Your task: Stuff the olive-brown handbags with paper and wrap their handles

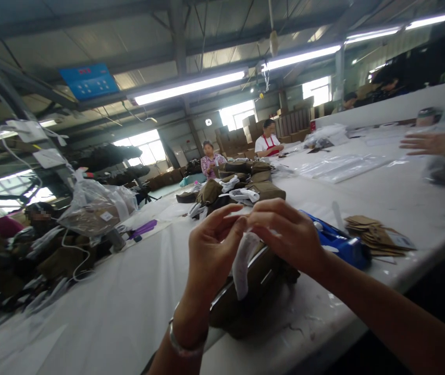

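Observation:
My left hand [212, 250] and my right hand [291, 234] meet above an olive bag [232, 312], their fingertips pinched together. Whatever lies between the fingertips is too small to make out. Just below them a white wrapped strip [242, 268], which looks like the bag's covered handle, curves down over the zipper side. The bag rests on the white table near its front edge, partly hidden by my wrists. Right behind my right hand lies a blue tool [343, 247], perhaps a tape dispenser, beside a stack of brown cardboard tags [374, 234].
More olive bags [263, 190] with white-wrapped handles are piled ahead on the white table [121, 291]. Clear plastic bags [340, 166] lie farther right, near a co-worker's hand [433, 143]. A plastic-wrapped box [97, 208] stands left. Two people sit at the far end.

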The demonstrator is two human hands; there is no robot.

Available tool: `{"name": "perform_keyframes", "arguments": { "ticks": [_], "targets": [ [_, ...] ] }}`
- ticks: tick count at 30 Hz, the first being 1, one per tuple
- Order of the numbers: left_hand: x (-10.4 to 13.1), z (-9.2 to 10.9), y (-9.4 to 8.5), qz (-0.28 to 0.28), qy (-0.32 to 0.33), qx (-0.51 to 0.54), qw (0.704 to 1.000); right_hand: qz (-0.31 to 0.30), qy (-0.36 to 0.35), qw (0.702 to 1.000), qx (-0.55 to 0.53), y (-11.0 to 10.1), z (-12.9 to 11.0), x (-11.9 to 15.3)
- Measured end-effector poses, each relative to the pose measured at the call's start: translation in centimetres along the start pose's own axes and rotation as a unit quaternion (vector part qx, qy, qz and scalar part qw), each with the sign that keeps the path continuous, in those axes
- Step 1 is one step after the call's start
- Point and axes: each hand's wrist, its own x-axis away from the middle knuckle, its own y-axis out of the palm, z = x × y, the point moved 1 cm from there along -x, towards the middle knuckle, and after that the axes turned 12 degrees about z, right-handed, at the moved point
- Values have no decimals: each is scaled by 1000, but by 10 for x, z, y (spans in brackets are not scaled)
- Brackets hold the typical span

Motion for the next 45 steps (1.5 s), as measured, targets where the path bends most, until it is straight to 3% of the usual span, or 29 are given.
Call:
{"name": "perform_keyframes", "arguments": {
  "ticks": [2, 7, 9, 12, 14, 16, 18, 20, 22, 26, 28, 30, 33, 36, 38, 40, 45],
  "targets": [
    [0, -1, 0, 18, 23, -2, 1000, -31, -53, 998, 1, -3, 2, -1],
    [-10, -3, -6, 134, 99, 61, 984, -91, -121, 988, 10, -10, 14, 23],
    [-12, -5, -8, 105, 73, 77, 989, -97, -105, 990, -16, -14, 19, 37],
    [-9, -11, -9, 44, 22, 46, 998, -73, -22, 997, -14, -21, 28, 51],
    [-4, -15, -8, 4, 1, -33, 999, -58, 52, 996, 44, -24, 35, 55],
    [2, -19, -3, -68, -10, -148, 987, -92, 91, 988, 89, -24, 42, 55],
    [7, -21, 3, -142, -19, -240, 960, -149, 88, 980, 97, -23, 47, 52],
    [11, -21, 9, -172, 5, -317, 932, -173, 73, 977, 103, -21, 52, 47],
    [14, -22, 12, -140, 87, -424, 890, -172, 61, 977, 107, -21, 55, 43],
    [16, -32, 8, -46, 264, -617, 739, -166, 52, 980, 94, -16, 56, 40],
    [9, -37, 3, -34, 322, -637, 699, -159, 59, 983, 76, -13, 54, 37],
    [-2, -42, -3, -15, 369, -630, 683, -150, 79, 985, 35, -12, 53, 32],
    [-19, -50, -10, 43, 392, -614, 684, -127, 125, 984, -21, -21, 59, 32],
    [-23, -65, -16, 77, 364, -590, 717, -107, 178, 977, 41, -45, 76, 57],
    [-20, -77, -20, 90, 366, -547, 748, -166, 202, 959, 108, -63, 92, 91],
    [-13, -87, -22, 113, 395, -488, 770, -273, 203, 929, 144, -77, 105, 131],
    [12, -106, -21, 152, 486, -381, 772, -365, 186, 899, 153, -88, 119, 201]
  ]
}}
